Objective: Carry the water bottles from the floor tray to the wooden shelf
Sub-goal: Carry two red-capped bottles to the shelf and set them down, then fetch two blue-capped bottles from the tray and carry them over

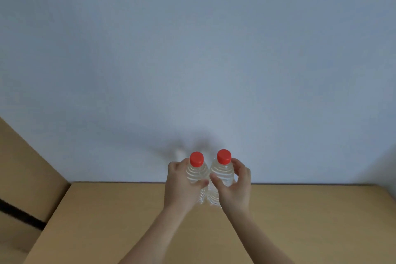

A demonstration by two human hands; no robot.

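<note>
Two clear water bottles with red caps stand upright side by side over the wooden shelf top (107,221), close to the wall. My left hand (180,186) wraps the left bottle (196,172) around its upper body. My right hand (235,184) grips the right bottle (222,170) the same way. The bottles touch or nearly touch each other. Their bases are hidden behind my hands, so I cannot tell if they rest on the wood. The floor tray is out of view.
A plain pale wall (192,49) rises right behind the shelf top. A taller wooden panel (25,173) with a dark gap stands at the left edge.
</note>
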